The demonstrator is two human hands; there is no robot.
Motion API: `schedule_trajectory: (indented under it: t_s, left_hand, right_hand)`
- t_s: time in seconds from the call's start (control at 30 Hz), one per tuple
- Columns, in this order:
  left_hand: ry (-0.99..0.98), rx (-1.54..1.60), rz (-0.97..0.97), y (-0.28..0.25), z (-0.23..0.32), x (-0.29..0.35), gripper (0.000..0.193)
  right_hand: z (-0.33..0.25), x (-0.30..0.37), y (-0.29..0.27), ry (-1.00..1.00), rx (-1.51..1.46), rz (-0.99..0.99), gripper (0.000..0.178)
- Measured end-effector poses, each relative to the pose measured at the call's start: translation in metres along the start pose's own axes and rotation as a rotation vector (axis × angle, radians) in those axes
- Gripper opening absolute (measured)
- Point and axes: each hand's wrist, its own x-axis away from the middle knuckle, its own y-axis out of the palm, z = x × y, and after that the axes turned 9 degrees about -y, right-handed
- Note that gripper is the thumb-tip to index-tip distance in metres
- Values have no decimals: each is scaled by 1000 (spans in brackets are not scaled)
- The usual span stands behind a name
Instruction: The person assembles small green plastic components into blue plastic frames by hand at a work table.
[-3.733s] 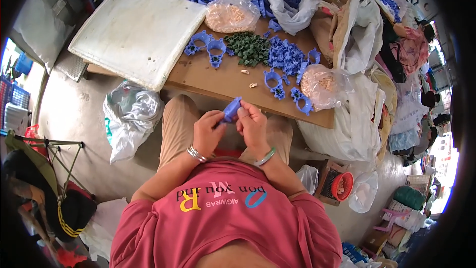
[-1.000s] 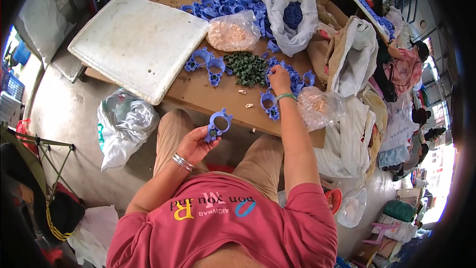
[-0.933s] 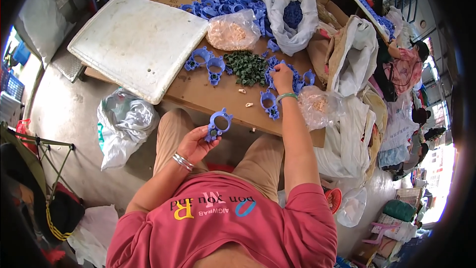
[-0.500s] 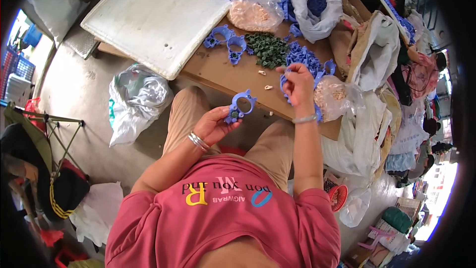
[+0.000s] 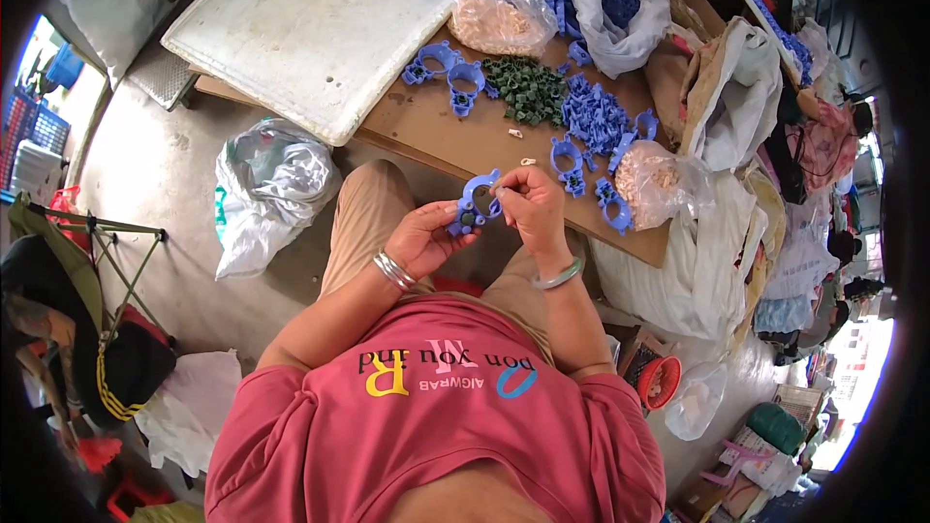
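Right hand [image 5: 536, 201] came back to the blue ring [image 5: 467, 220].
Its fingers [image 5: 511, 199] pinched narrow, contents unclear; left hand [image 5: 418, 238] gripped the ring.

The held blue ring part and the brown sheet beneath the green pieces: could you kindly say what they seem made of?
Blue ring part: probably hard moulded plastic, satin-looking, from its even colour and protruding tabs. Brown sheet: likely matte cardboard, from its dull tan face, though fibreboard is possible.
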Motion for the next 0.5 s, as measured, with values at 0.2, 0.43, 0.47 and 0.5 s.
schedule_trajectory:
  t_s: [0.2, 0.43, 0.47, 0.5]
  left_hand:
    - [59, 67, 47, 0, 0, 3, 22]
    - [45, 46, 96, 0, 1, 5, 21]
    - [39, 36, 92, 1, 2, 4, 21]
    - [40, 37, 93, 2, 2, 5, 21]
  right_hand:
    - [-9, 2, 10, -29, -74, 51, 9]
    - [-5, 7, 7, -62, -155, -11, 10]
    - [-5, 8, 6, -61, -155, -13, 10]
    - [-4, 8, 4, -73, -103, -61, 10]
